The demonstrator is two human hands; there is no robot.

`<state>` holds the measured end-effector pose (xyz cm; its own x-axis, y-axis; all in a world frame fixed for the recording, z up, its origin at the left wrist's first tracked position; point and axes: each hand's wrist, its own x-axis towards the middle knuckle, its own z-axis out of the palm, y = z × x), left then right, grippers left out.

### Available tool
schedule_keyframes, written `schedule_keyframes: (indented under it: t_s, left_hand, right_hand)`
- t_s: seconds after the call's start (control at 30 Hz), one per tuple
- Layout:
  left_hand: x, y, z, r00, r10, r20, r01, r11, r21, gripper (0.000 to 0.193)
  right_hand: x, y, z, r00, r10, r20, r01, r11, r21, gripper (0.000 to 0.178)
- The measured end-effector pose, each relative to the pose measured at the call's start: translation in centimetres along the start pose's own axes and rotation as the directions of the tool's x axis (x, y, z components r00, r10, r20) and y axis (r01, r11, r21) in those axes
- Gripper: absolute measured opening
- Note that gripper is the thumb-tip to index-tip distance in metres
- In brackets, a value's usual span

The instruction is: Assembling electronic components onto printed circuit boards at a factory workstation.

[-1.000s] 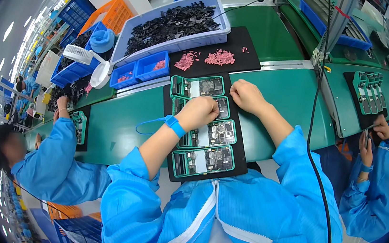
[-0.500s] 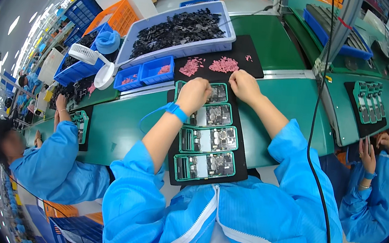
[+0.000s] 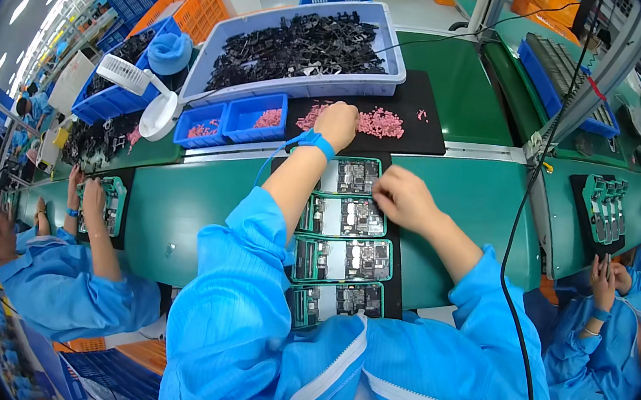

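Several green-framed phone housings with circuit boards lie in a column on a black mat in front of me. My left hand, a blue wrist strap behind it, reaches over the housings to loose small pink pieces on a dark mat. Its fingers are bunched downward at the pile, and their tips are hidden. Beside the right end of the second housing from the far end is my right hand, fingers curled into a pinch. Whatever it pinches is too small to tell.
A large pale bin of black parts stands at the back, with small blue trays of pink pieces before it. A white fan is at left. A black cable hangs at right. Co-workers sit on both sides.
My left hand has moved from the farthest housing forward to the pink pieces. My right hand has come back from near the pile to the second housing's right end. The view has shifted slightly.
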<state>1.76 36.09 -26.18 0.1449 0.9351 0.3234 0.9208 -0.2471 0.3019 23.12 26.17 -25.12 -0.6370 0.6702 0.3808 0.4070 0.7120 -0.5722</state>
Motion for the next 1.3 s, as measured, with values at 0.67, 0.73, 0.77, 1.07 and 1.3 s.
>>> schedule_keyframes:
  t_s: [0.67, 0.73, 0.77, 1.07, 1.3]
  left_hand:
    - [-17.7, 4.8, -17.7, 0.98, -0.057, -0.188, -0.036, 0.889, -0.457, 0.013]
    - [-21.1, 5.5, -20.4, 0.974, -0.093, -0.206, -0.014, 0.885, -0.466, 0.014]
    - [-22.6, 5.9, -21.8, 0.973, -0.11, -0.201, 0.009, 0.895, -0.446, 0.015]
    - [-34.2, 7.3, -26.8, 0.907, -0.365, -0.209, 0.206, 0.82, -0.534, 0.009]
    - [-32.9, 7.1, -22.3, 0.898, -0.386, -0.21, 0.273, 0.865, -0.422, 0.008]
  right_hand:
    - [-0.3, -1.2, 0.9, 0.961, -0.157, 0.226, 0.249, 0.845, -0.474, 0.011]
    - [-0.1, -1.4, 0.9, 0.957, -0.18, 0.229, 0.268, 0.85, -0.453, 0.012]
    - [-0.1, -1.4, 0.8, 0.956, -0.193, 0.223, 0.275, 0.856, -0.439, 0.013]
    - [0.8, -2.9, 0.7, 0.932, -0.175, 0.317, 0.322, 0.801, -0.504, 0.008]
    - [2.3, -3.3, 0.7, 0.86, -0.244, 0.448, 0.475, 0.703, -0.529, 0.006]
